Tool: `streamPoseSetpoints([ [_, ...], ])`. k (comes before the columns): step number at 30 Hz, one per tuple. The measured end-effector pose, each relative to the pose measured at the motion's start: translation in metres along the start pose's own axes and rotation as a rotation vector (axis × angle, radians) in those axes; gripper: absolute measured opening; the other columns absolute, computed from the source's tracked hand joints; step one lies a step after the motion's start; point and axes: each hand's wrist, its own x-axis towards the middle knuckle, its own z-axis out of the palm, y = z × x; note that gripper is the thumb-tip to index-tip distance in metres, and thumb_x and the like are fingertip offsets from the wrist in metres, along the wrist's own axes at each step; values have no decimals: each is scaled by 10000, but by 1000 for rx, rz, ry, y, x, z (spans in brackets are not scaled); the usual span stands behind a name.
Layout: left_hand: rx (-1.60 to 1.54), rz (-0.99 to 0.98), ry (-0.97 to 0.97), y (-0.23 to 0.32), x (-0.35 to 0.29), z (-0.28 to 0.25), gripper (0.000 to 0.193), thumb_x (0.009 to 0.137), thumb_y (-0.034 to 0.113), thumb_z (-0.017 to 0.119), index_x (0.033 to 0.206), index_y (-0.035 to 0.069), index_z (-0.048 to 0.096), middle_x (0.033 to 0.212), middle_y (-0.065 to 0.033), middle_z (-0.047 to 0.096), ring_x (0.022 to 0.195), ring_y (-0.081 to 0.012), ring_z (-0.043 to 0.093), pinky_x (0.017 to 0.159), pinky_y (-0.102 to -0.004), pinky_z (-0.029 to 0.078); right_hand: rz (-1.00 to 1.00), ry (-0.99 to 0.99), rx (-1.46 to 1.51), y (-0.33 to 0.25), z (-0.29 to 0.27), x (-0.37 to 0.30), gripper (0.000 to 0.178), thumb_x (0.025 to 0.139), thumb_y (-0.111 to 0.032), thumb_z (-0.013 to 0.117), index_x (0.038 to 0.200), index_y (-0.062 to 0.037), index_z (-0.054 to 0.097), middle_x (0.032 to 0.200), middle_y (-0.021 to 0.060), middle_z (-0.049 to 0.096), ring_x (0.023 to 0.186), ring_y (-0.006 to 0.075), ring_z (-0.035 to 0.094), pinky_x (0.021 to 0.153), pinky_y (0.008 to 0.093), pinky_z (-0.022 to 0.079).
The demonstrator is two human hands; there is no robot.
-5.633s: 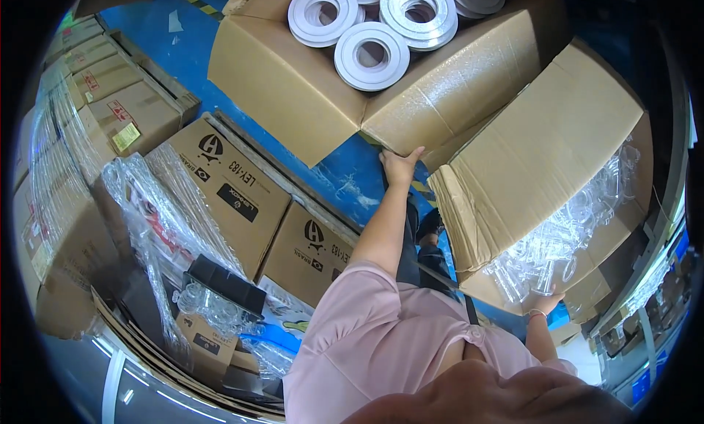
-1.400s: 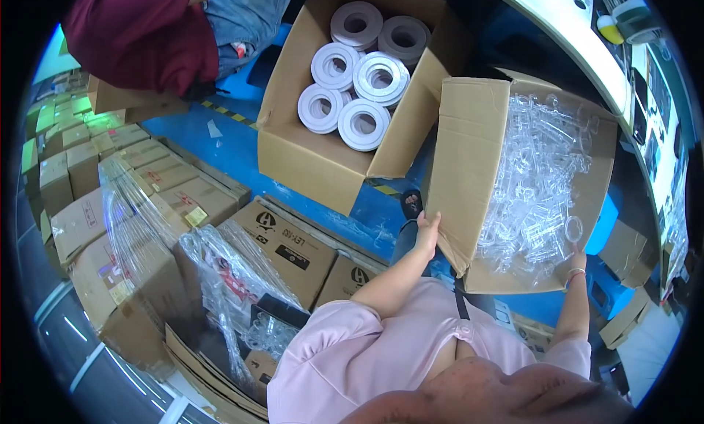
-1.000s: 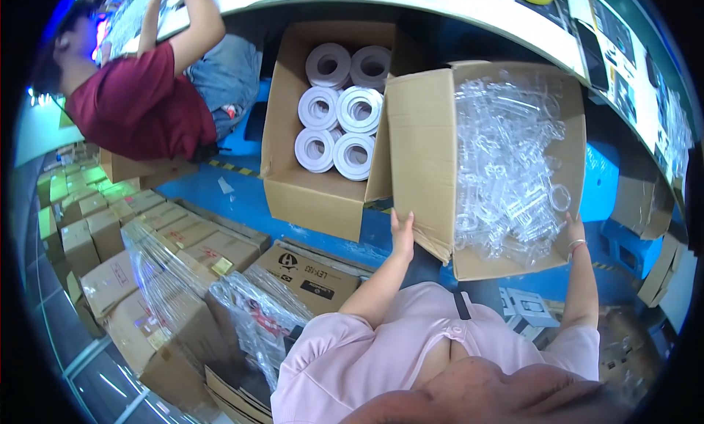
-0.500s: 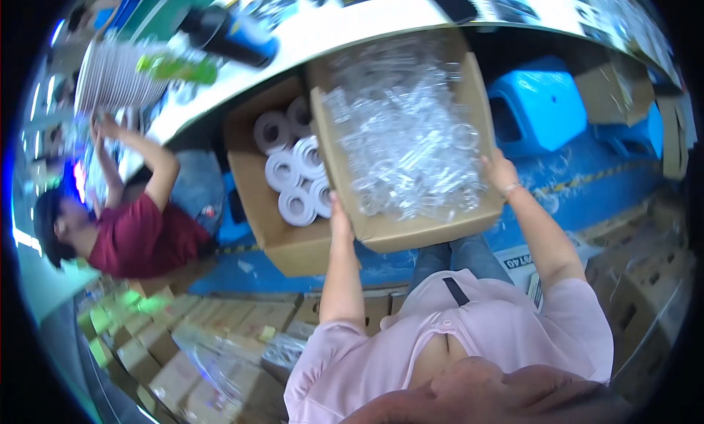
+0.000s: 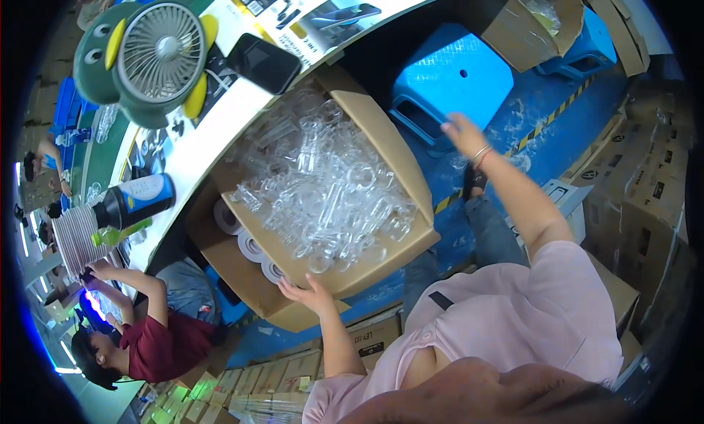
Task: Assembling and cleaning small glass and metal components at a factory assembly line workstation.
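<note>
An open cardboard box (image 5: 381, 261) full of clear plastic tube-like pieces (image 5: 330, 182) stands in front of me, by the table edge. It overlaps a second cardboard box (image 5: 246, 288) that has white rings (image 5: 251, 246) in it. My left hand (image 5: 312, 295) is open at the near left corner of the upper box, fingers spread against or just beside its wall; I cannot tell whether they press on it. Off to the right, apart from the box, my right hand (image 5: 464, 136) reaches out open and empty, over the near side of a blue stool (image 5: 462, 79).
Above the boxes runs a white table (image 5: 194, 171) with a penguin-shaped fan (image 5: 158, 53), a phone (image 5: 264, 61) and a dark bottle (image 5: 139, 200). A person in a dark red shirt (image 5: 172, 343) works at the left. Stacked cartons (image 5: 631, 189) line the right side.
My view has turned toward the right. My right hand has let go of the box's right side and moved out toward the stool. The left hand's fingers have spread at the box corner.
</note>
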Motion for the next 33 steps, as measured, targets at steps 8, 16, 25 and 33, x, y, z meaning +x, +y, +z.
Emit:
streamPoseSetpoints([
  [8, -116, 530, -525, 250, -80, 91, 458, 767, 99, 574, 1208, 73, 453, 1324, -230, 292, 1231, -402, 274, 1005, -484, 231, 342, 240, 44, 266, -100, 168, 631, 833, -421, 520, 1267, 13, 372, 1291, 212, 394, 1207, 307, 378, 990, 373, 314],
  [16, -102, 39, -743, 381, -154, 280, 765, 815, 307, 592, 1356, -4, 152, 1355, -330, 87, 1249, -457, 180, 1018, -449, 235, 76, -238, 42, 243, -48, 107, 376, 803, -194, 509, 1105, 24, 456, 1133, 258, 478, 989, 405, 508, 859, 427, 419],
  [25, -11, 64, -600, 476, -115, 355, 729, 793, 343, 613, 1307, -36, 262, 1320, -321, 218, 1206, -443, 268, 984, -467, 289, 79, -420, 527, 290, -178, 83, 279, 810, -187, 540, 1044, -34, 536, 993, 165, 596, 937, 310, 570, 804, 371, 452],
  [33, -330, -272, -1216, 745, -108, 397, 846, 802, 419, 583, 1325, -74, 137, 845, -163, 601, 709, -211, 618, 562, -281, 496, 429, -25, 222, 477, -359, 80, 267, 825, -276, 530, 949, -47, 586, 952, 163, 597, 863, 320, 576, 756, 366, 457],
])
